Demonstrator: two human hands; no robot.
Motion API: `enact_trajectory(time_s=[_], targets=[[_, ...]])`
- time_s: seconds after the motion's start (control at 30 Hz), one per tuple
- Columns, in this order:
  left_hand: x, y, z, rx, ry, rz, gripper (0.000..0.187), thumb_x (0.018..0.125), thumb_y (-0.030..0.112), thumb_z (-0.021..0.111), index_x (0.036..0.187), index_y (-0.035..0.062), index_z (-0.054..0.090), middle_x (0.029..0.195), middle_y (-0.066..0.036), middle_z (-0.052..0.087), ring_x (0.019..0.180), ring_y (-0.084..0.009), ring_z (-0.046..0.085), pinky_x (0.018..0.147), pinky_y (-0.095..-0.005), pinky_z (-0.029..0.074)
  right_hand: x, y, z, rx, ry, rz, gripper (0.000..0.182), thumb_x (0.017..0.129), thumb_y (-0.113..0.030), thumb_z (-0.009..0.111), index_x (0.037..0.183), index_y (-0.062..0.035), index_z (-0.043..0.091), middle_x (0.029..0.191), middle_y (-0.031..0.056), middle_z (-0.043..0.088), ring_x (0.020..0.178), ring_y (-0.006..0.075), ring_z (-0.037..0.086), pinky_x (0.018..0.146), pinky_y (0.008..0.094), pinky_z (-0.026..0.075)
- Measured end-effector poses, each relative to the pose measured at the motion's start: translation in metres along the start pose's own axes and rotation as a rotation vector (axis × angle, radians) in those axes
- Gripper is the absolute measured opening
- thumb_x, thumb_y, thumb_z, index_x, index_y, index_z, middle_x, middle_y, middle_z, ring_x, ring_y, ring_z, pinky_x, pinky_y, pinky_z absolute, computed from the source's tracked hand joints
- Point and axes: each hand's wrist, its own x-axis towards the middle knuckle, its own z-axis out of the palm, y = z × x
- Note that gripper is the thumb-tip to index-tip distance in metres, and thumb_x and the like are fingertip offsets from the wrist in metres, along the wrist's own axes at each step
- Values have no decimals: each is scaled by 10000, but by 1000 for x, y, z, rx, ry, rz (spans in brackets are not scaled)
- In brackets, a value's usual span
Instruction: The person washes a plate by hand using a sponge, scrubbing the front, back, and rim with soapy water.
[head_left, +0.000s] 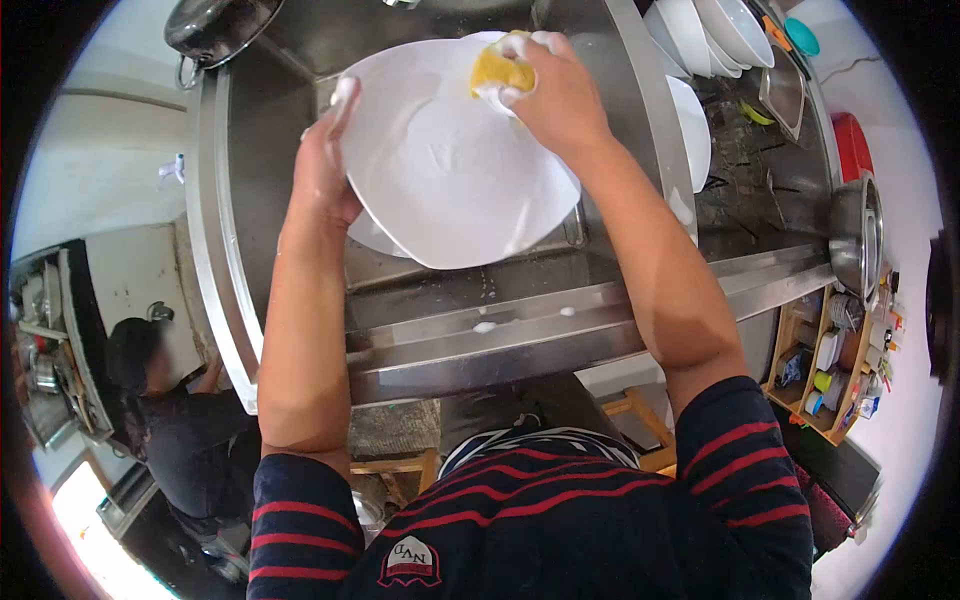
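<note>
Pressing sponge — right hand — onto plate.

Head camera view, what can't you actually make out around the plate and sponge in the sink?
- Sink bottom: hidden behind the white plate.
- Yellow sponge: mostly covered by right hand and foam.
- Left hand fingertips: behind the plate rim.
- Second plate underneath: only an edge shows.
- Pot at top left: cut off by the frame.
- Shelf items at right: too small to identify.
</note>
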Motion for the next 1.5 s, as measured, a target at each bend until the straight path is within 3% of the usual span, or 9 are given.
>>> enact_trajectory(time_s=[0.23, 0.43, 0.63, 0.7, 0.9, 0.97, 1.17, 1.27, 1.5], targets=[[-6, -14, 12, 13, -103, -114, 495, 913, 392, 526, 1190, -18, 535, 1062, -131, 621, 945, -220, 620, 810, -354, 502, -8, -39, 9, 266, 145, -178, 399, 669, -188, 709, 1046, -102, 613, 1074, 125, 567, 988, 335, 555, 855, 391, 464], [2, -7, -2, -36, -215, -52, 577, 904, 488, 500, 1194, -10, 521, 1073, -138, 608, 948, -225, 618, 795, -359, 516, -20, -68, -13, 517, -343, -377, 481, 639, -137, 713, 1111, -121, 624, 1181, 140, 550, 1065, 325, 550, 905, 372, 451], [-2, -17, 5, 21, -159, -48, 590, 885, 484, 534, 1190, -21, 526, 1091, -141, 604, 958, -229, 613, 792, -357, 509, -6, -34, 5, 317, 13, -332, 510, 648, -127, 713, 1147, -130, 606, 1211, 144, 534, 1125, 320, 518, 955, 378, 422], [-5, -14, 6, 119, -112, -33, 593, 879, 457, 553, 1196, -43, 522, 1087, -157, 602, 960, -244, 609, 790, -362, 507, 1, -27, -1, 239, 122, -292, 414, 650, -148, 708, 1052, -104, 621, 1154, 153, 547, 1037, 338, 551, 891, 416, 455], [3, 2, -6, 12, 18, 55, 529, 909, 396, 525, 1202, -44, 523, 1101, -175, 595, 941, -265, 611, 791, -377, 507, 0, 2, -9, -113, -127, 25, 395, 651, -141, 705, 1030, -79, 611, 1103, 127, 572, 994, 341, 558, 850, 406, 457], [10, 4, -17, 59, 79, 97, 521, 909, 384, 521, 1194, -53, 521, 1089, -187, 596, 938, -286, 614, 783, -405, 513, -4, -4, -19, -120, -400, 66, 389, 629, -176, 708, 986, -50, 617, 1056, 147, 587, 967, 350, 568, 831, 405, 460], [16, 8, -21, -96, 178, 138, 431, 925, 310, 464, 1164, -42, 533, 1108, -178, 595, 1005, -300, 590, 870, -405, 474, -9, -44, -27, 230, -701, -183, 435, 615, -202, 702, 993, -8, 607, 992, 157, 587, 933, 347, 572, 823, 402, 460], [26, -1, -30, -122, 147, 86, 405, 935, 287, 436, 1162, -36, 529, 1116, -177, 591, 1025, -301, 580, 886, -408, 465, -20, -73, -26, 524, -560, -344, 455, 619, -179, 706, 1023, -7, 591, 968, 156, 585, 925, 338, 573, 810, 391, 460], [21, 4, -24, -185, 84, 99, 446, 922, 373, 466, 1118, -21, 539, 1076, -171, 595, 972, -326, 587, 850, -443, 471, -20, -73, -22, 353, -281, -408, 409, 631, -208, 728, 985, -50, 600, 855, 154, 608, 813, 324, 602, 735, 374, 484]])
